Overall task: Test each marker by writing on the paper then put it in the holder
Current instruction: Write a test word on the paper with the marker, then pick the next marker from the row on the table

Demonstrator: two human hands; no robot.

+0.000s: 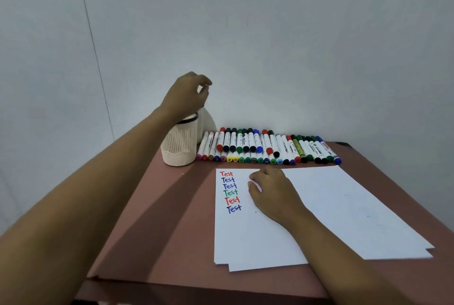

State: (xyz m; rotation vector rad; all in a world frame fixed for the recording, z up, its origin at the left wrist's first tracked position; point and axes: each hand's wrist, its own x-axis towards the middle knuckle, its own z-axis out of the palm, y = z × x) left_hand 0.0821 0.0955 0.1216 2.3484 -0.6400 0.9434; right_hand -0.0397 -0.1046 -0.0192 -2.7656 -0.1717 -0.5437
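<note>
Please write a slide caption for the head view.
Left hand over the holder, right hand resting on the paper bearing six "Test" lines; row of markers behind.

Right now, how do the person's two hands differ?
The left hand hovers above the holder; the right hand rests on the paper. The left hand's fingers pinch together, though I cannot tell on what; the right hand's fingers curl loosely and hold nothing. Both hands are bare.
</note>
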